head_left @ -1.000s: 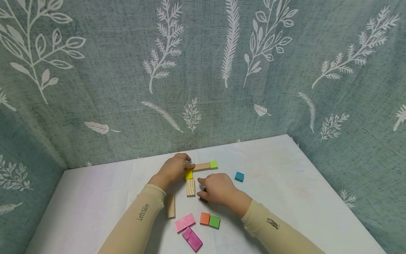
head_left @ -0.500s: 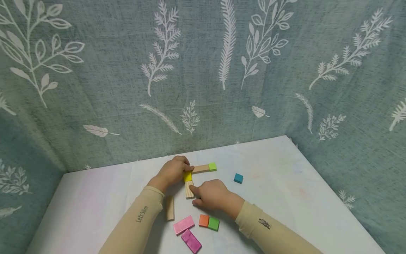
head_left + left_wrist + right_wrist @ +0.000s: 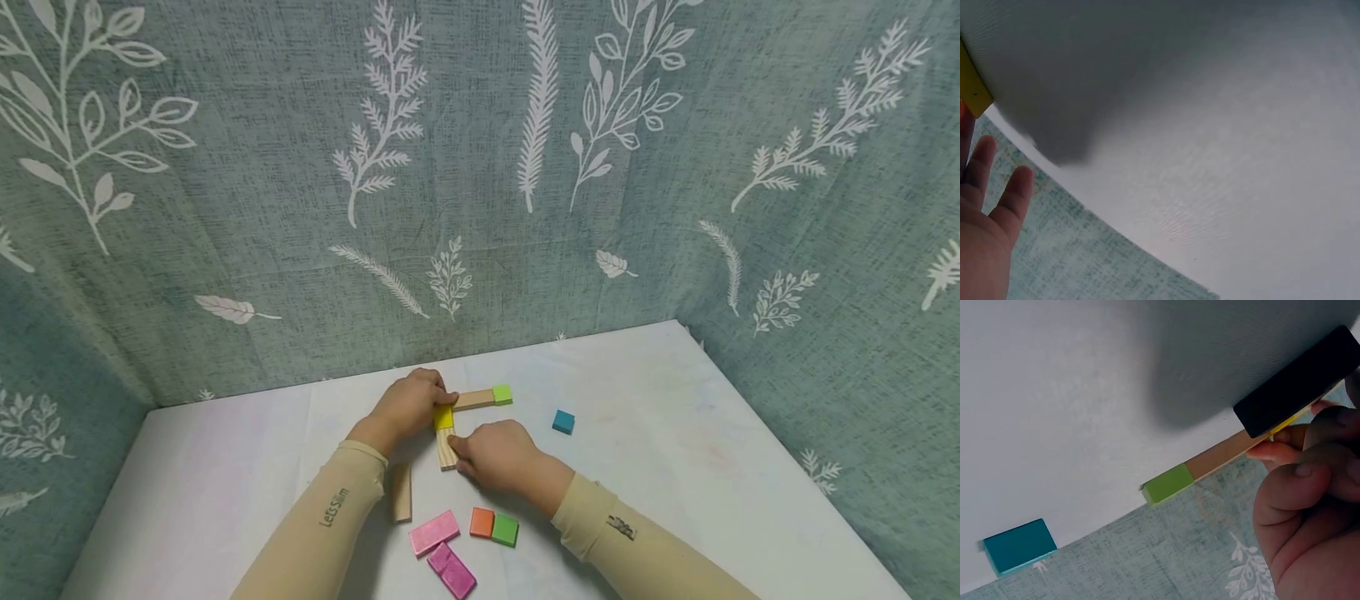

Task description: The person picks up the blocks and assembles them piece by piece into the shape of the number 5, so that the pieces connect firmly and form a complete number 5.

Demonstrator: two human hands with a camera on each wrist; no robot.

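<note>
As the left hand [image 3: 411, 405] pinches the yellow block [image 3: 443, 417] and the right hand [image 3: 501, 455] the black block [image 3: 1297, 382], this lining-up likely needs gentleness.

That yellow block [image 3: 444, 417] is vivid, with a striped wood-grain block [image 3: 447, 454] in front of it and a black block [image 3: 1300, 381] near it. To its right: tan block [image 3: 474, 401], lime block [image 3: 502, 395], teal block [image 3: 563, 422]. Well in front: pink block [image 3: 434, 533], magenta block [image 3: 452, 571], orange block [image 3: 482, 522], green block [image 3: 505, 530]. Behind it, grey-green cloth [image 3: 480, 167] printed with white leaves [image 3: 542, 108].
</note>
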